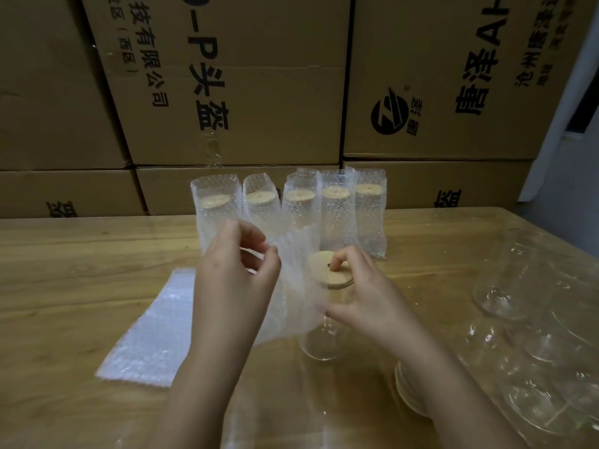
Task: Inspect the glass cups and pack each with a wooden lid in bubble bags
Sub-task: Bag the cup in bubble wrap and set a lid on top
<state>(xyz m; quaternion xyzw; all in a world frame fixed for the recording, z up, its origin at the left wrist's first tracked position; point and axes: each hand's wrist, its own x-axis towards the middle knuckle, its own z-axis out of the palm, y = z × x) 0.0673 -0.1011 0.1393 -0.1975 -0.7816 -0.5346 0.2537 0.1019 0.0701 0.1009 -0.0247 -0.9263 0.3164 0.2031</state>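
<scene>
A wall of cartons (227, 76) is stacked behind the bench (81, 254). Bare cups (505, 286) are laid along its right side, flat bags (152, 335) at the left, and five packed cups (337, 215) are stood in a row at the back. At the centre a bubble bag (291, 286), soft, light and easily crumpled, is pinched at its mouth by the left grip (233, 273). Just beside it, against the film, the glass cup (319, 345) is clasped by the right grip (359, 293), thumb on the wall and a fingertip pressed on the wooden lid (319, 267). The glass is judged slippery and fragile, the lid loose; both are best held together, top and side.
</scene>
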